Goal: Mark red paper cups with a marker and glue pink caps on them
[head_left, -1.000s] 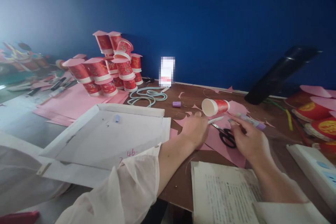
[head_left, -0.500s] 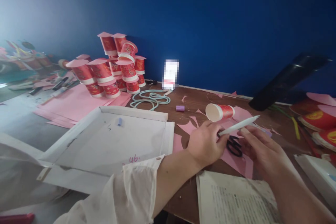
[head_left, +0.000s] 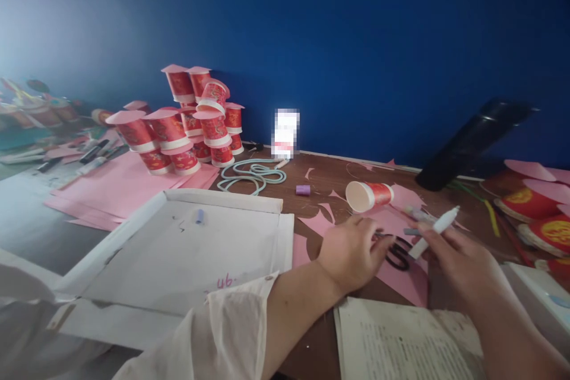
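Note:
My right hand [head_left: 458, 255] grips a white marker [head_left: 434, 233] between thumb and fingers, tilted with its upper end to the right. My left hand [head_left: 350, 252] is closed, fingers curled, just left of the scissors. A small dark bit shows at its fingertips; what it is I cannot make out. Black scissors handles [head_left: 398, 253] lie between the hands on pink paper [head_left: 407, 285]. Beyond my left hand a red-and-white paper cup [head_left: 378, 195] lies on its side. A small grey piece [head_left: 412, 231] shows beside the marker.
A white box lid [head_left: 146, 273] holds a small blue-purple cap [head_left: 200, 217]. Stacked red cups [head_left: 167, 130] stand behind pink sheets [head_left: 98, 190]. A phone [head_left: 285, 130], a coiled cable [head_left: 253, 175], a purple cap [head_left: 303, 190], a black bottle [head_left: 472, 145] and a printed booklet [head_left: 401, 338] surround the hands.
The white marker has left my left hand's fingers and moved right, now held by my right hand alone. My left hand has dropped slightly. The camera view has shifted a little.

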The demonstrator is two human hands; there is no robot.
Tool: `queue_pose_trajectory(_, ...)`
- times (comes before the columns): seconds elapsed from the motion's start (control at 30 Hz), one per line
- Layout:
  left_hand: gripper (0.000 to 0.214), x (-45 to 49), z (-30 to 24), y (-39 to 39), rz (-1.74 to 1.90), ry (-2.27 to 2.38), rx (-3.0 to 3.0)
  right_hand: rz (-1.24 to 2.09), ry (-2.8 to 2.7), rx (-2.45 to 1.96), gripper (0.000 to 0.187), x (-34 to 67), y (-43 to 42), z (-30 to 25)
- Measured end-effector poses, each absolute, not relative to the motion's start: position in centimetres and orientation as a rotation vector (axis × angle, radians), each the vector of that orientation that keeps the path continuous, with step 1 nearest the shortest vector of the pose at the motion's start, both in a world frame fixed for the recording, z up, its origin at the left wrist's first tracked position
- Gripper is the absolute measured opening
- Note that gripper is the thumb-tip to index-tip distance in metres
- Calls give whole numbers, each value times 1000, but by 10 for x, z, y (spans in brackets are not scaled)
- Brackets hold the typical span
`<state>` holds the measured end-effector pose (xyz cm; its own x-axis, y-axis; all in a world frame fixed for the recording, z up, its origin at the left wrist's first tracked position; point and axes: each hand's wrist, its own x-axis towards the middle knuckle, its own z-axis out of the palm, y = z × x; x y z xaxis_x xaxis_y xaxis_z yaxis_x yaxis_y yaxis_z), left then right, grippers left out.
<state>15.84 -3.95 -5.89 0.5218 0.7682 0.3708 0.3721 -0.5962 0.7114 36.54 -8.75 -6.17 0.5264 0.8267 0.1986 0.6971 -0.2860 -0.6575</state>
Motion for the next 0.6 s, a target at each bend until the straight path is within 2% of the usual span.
queue_pose_trajectory(0.1,20,155,-59,-30,919,1062,2078,201,-1222,-2187,48,384,-88,-63)
queue_pose_trajectory(0.43,14,159,-52,7,942,1198,1647,173,-1323,-2342,43,388,-82,-65)
queue_pose_trajectory(0.5,18,165,-51,11,899,1173,1679,168,-1335,-2348,43,385,-82,-63)
queue_pose_trajectory(0.6,40,178,-52,18,858,1205,1750,143,-1336,-2319,44,382,-84,-62)
